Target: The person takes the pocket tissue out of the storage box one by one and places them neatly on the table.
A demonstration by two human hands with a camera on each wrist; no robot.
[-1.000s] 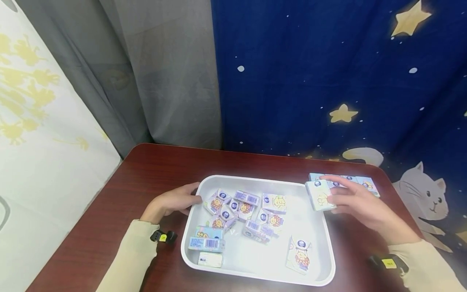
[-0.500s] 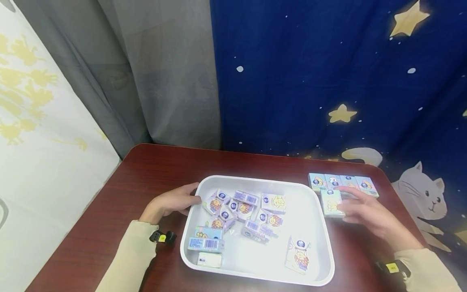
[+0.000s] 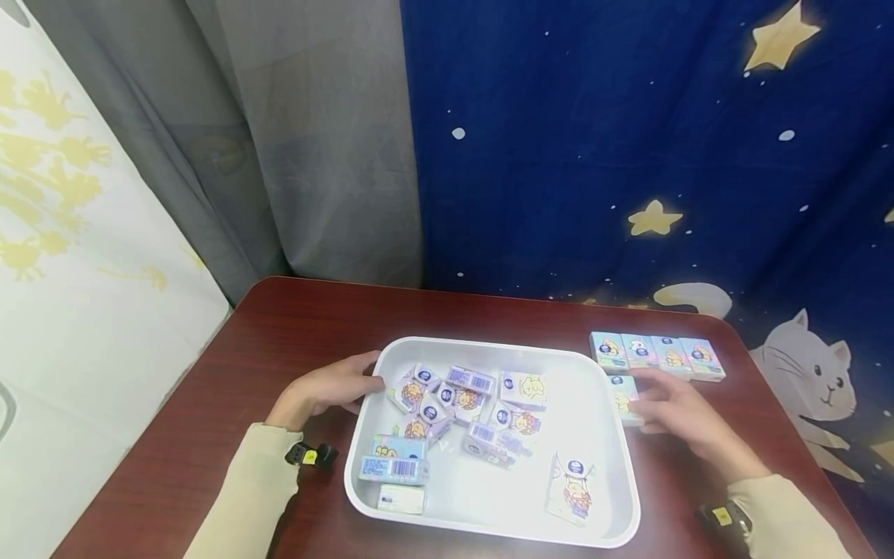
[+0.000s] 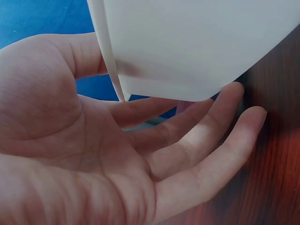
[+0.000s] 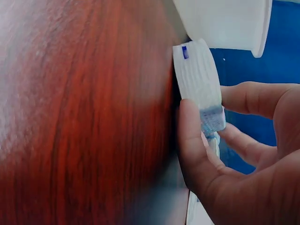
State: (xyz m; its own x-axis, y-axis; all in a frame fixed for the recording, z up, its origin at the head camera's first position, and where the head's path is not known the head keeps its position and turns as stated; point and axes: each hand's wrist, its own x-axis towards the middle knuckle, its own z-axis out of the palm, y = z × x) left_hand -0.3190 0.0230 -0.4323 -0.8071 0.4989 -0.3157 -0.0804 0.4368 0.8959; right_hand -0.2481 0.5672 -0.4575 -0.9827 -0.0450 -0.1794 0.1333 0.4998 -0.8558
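My left hand [image 3: 334, 388] grips the left rim of the white tray [image 3: 587, 435]; in the left wrist view the thumb is over the rim and the fingers [image 4: 206, 173] curl beneath the wall. At the tray's right side my right hand [image 3: 680, 415] holds a small tissue pack [image 3: 624, 397] between thumb and fingers, low over the table. The right wrist view shows that pack [image 5: 199, 79] beside the tray's wall, pinched by the hand [image 5: 248, 140]. Just behind it, a row of several packs [image 3: 670, 355] lies side by side on the table.
Inside the tray, purple packs [image 3: 464, 400] lie jumbled at the left and middle, blue ones [image 3: 396, 468] at the front left, and one purple pack [image 3: 571, 487] at the front right. Curtains hang behind the brown table [image 3: 307, 314].
My right hand has carried its pack from over the tray's back right corner to the table beside the tray, in front of the row. The left hand has stayed on the rim.
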